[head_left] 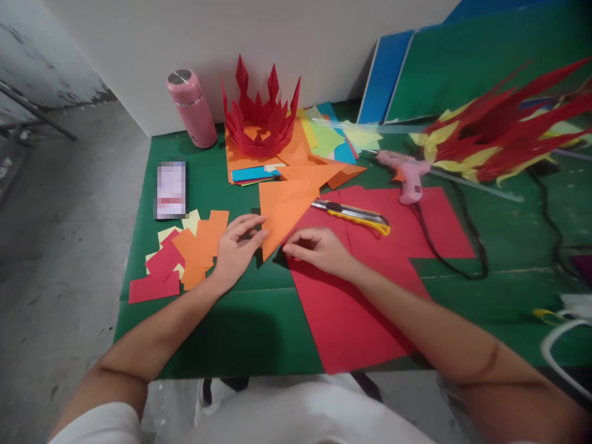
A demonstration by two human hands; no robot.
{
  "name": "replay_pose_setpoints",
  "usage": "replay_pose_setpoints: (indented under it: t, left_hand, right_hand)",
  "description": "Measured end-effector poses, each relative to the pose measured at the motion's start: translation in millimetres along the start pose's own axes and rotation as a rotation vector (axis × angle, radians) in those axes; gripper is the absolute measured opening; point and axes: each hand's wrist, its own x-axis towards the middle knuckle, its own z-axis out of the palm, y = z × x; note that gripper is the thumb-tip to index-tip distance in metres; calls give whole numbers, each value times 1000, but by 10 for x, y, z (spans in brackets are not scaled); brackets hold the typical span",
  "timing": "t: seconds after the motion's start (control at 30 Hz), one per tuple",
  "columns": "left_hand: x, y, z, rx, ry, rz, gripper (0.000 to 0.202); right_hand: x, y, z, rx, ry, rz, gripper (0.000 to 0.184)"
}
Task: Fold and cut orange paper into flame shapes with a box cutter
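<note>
Tabletop in dark green (231, 333), crossed by a faint seam, stands against a white upright panel (296, 31) on a grey concrete floor (78, 234). From where I stand, a person's bare forearms (173, 327) reach in from the near edge, elbows spread wide. Between and just beyond the hands is a folded triangle of bright orange paper (287, 206), one point toward the person. The left hand (238, 243) curves inward, fingertips and thumb at the triangle's left edge; I cannot tell whether they pinch it. The right hand (321, 250) curls loosely above large red paper sheets (361, 314), thumb and forefinger nearly meeting beside the triangle's tip; whether anything sits between them, I cannot tell.
</note>
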Motion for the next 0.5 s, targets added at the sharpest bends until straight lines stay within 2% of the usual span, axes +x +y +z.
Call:
replay_pose_setpoints:
  t: [0.17,0.3,0.4,0.5]
  left_hand:
    - [-103,60,87,-33,113,68,24]
    - [-205,137,162,-79,117,114,21]
    - [-232,159,208,-122,114,83,20]
    - [-209,138,234,-150,128,39,21]
  right_hand:
    - [5,-1,-1,-48,-98,-129,28]
    - [-2,-10,18,-4,-168,-194,24]
    - [-12,-18,40,26,-191,-187,24]
    - [-15,-19,52,75,-180,-95,27]
